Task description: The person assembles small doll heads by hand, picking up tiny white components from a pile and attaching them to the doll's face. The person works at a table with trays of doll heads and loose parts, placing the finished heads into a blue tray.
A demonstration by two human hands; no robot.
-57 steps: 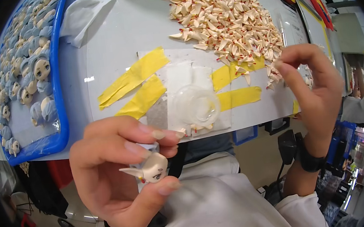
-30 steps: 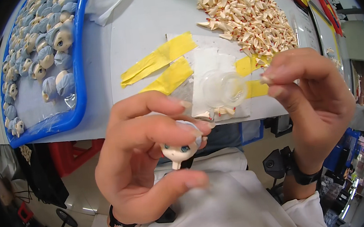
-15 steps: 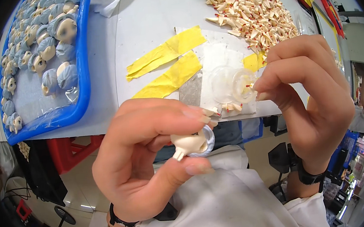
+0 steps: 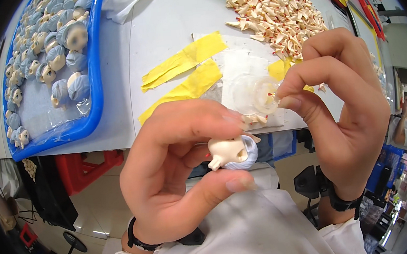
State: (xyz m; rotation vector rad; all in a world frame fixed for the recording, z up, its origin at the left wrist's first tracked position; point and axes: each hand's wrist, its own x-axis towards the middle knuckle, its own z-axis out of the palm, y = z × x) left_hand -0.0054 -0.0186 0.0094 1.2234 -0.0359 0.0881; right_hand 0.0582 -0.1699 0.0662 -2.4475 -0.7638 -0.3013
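Observation:
My left hand [image 4: 178, 173] is closed on a small cream doll head [image 4: 223, 153] with light blue hair, pinched between thumb and fingertips. A hole in the head's side shows, and a small neck peg points down to the left. A tiny red tip shows at its left edge. My right hand [image 4: 340, 99] pinches at the rim of a small clear cup [image 4: 260, 103]. A small red-tipped piece [image 4: 270, 94] shows at its fingertips, over or in the cup; most of it is hidden. Several cream red-tipped pieces [image 4: 256, 118] lie beside the cup.
A blue tray [image 4: 93, 96] with many blue-haired doll heads stands at the left. A large heap of cream red-tipped pieces [image 4: 276, 14] lies at the far right. Yellow tape strips [image 4: 182, 60] stick to the white table [image 4: 151, 39]. A red stool [image 4: 80, 170] stands below the table edge.
My left hand has moved slightly right with the doll head, which has turned so its side hole shows more. My right hand has shifted slightly left at the cup.

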